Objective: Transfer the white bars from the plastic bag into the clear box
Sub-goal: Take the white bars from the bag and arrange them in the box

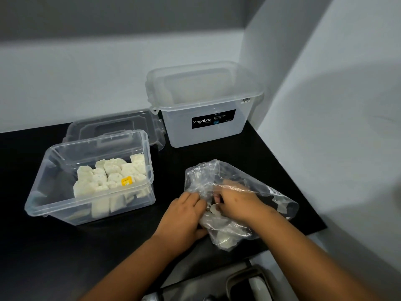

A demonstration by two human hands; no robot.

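My left hand and right hand both pinch the bag, lower middle, on the counter. Bars sit in the box, left. A lidded tub stands behind.

A black label on the front wall of the lidded translucent box reads "Megabox" and "12L"; its smaller print is too small to read.

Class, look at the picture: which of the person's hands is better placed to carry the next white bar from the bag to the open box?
Probably the left hand: it grips the plastic bag on the side nearer the clear box; the right hand would have to cross over it.
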